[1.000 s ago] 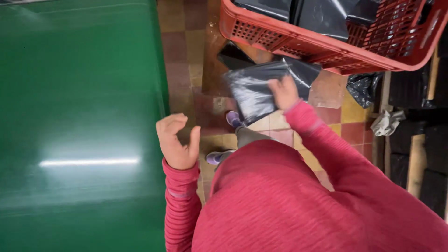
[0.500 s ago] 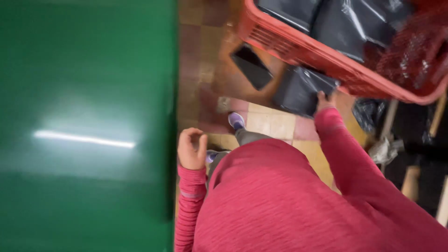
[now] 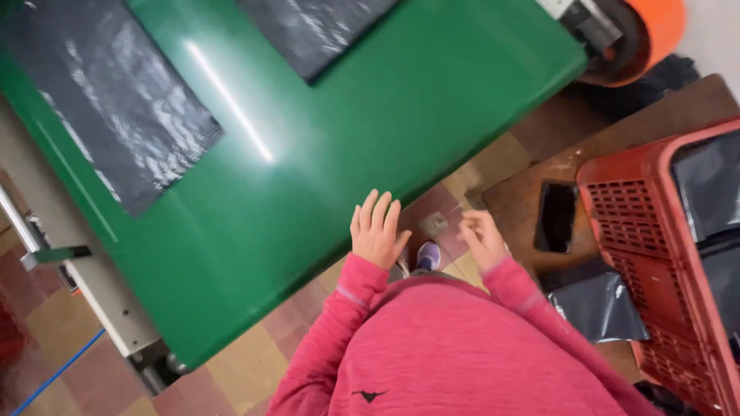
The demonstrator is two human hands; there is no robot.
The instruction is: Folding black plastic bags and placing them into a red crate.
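The left hand (image 3: 375, 231) is spread flat with its fingers apart, holding nothing, and lies at the near edge of the green belt (image 3: 324, 146), its fingertips over the green surface. The right hand (image 3: 482, 239) hangs just beside it over the tiled floor (image 3: 231, 370), fingers loosely curled and nothing between them; it touches no object that can be made out. Both arms come out of pink sleeves (image 3: 347, 300). Nearest to the right hand, a dark flat phone (image 3: 556, 217) lies on a brown board (image 3: 516, 196), and a grey plastic bag (image 3: 597, 304) lies on the same board just below the phone, its edge close to the right sleeve. To the right of the board stands a red crate (image 3: 640, 231) with slotted walls, holding more grey bags (image 3: 709, 185) packed against each other. On the belt, well apart from both hands, two flat dark plastic bags lie smoothed out: a large one (image 3: 116, 115) toward the left end and another (image 3: 316, 31) at the top, cut off by the frame's edge. Between the hands, low down, a purple shoe (image 3: 428, 255) shows on the tiles. At the far upper right an orange roller (image 3: 655, 31) sits at the end of the belt, and a pale metal frame (image 3: 85, 270) runs along the belt's left side.
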